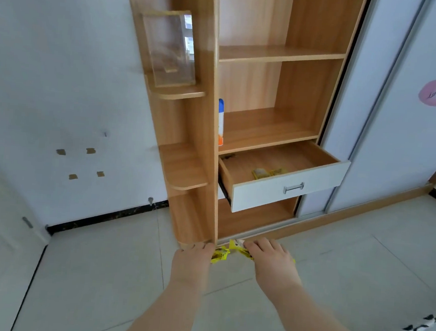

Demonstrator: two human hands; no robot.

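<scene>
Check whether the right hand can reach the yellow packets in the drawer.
Probably yes: the drawer stands pulled out, its packets uncovered; the right hand only holds floor packets below.

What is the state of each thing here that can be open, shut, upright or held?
drawer: pulled open.
drawer packets: lying inside.
sliding door: slid aside.
spray can: upright on shelf.
floor packets: on floor, between the hands.
left hand: touches them, grip unclear.
right hand: fingers curled over them.
</scene>
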